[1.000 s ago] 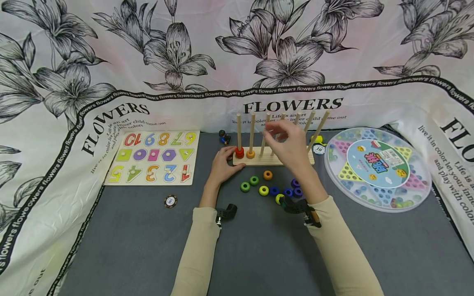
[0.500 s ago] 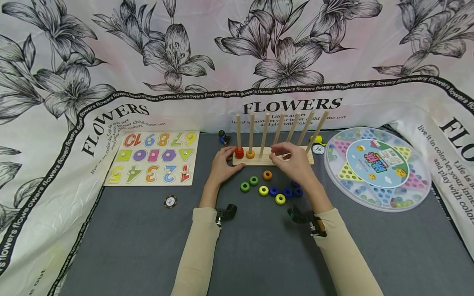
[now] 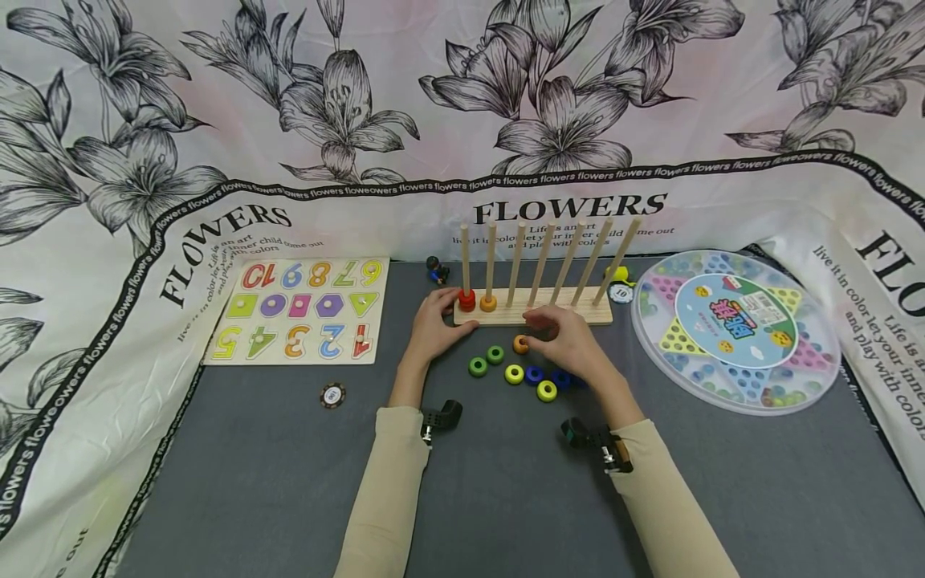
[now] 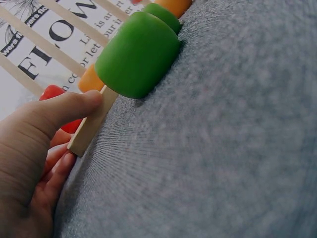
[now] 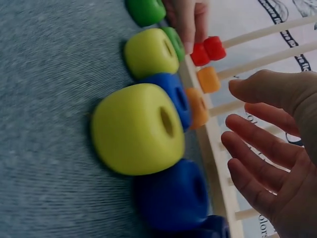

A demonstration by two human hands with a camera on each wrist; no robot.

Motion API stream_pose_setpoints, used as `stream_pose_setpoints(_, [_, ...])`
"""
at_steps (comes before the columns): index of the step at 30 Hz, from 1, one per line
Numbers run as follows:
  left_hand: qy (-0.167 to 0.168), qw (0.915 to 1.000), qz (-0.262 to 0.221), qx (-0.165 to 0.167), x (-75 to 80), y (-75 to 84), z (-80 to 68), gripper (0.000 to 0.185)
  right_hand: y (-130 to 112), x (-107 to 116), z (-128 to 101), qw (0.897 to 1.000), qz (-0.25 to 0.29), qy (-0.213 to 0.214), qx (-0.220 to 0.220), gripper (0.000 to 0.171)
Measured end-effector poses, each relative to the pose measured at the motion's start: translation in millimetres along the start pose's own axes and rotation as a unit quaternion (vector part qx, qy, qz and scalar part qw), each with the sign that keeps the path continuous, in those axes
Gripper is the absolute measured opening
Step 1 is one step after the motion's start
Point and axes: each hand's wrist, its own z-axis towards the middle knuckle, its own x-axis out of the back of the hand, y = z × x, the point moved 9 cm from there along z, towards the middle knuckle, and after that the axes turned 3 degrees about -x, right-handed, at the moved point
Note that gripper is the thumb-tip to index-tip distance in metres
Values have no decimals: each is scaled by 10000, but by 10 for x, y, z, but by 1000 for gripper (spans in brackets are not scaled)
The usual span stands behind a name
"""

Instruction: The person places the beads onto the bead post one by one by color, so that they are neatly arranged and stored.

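Note:
A wooden peg rack [image 3: 596, 313] with a row of upright pegs stands on the grey cloth. Red beads [image 3: 466, 301] sit on its leftmost peg, and an orange bead [image 3: 488, 304] on the peg beside it. My left hand [image 3: 433, 323] grips the left end of the base, thumb on the front edge. My right hand [image 3: 567, 341] hovers by a loose orange bead [image 3: 520, 344], thumb and fingers apart with nothing between them in the right wrist view. Loose green beads [image 3: 478, 367], yellow beads [image 3: 547, 391] and blue beads [image 3: 535, 375] lie in front, some blue ones partly hidden by my right hand.
To the left lies a number-and-shape puzzle board [image 3: 296, 309], with a round chip [image 3: 333, 395] below it. A round board-game case [image 3: 737, 331] sits at the right. Small figures stand behind the rack, one dark [image 3: 437, 270], one yellow [image 3: 619, 275].
My right hand has come down from among the pegs and back toward me, to the loose orange bead. My left hand has stayed at the rack's end.

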Motion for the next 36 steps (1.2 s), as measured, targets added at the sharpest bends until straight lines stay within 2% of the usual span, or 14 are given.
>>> stream_pose_setpoints(5, [0,10000,13,-12,0,0,5,67,64,-98,-18,9996,-68,-259,-37,39])
stream_pose_setpoints(15, [3,10000,17,-50,3,7,1,66,101,-194,-44,9994,-100,-323,-39,39])
stream_pose_setpoints(28, [-6,10000,-5,-32,7,36,-7,66,101,-212,-38,9996,-83,-248,-52,35])
stream_pose_setpoints(36, [15,10000,-12,-34,13,34,-8,66,34,-149,-3,9996,257,-10,111,35])
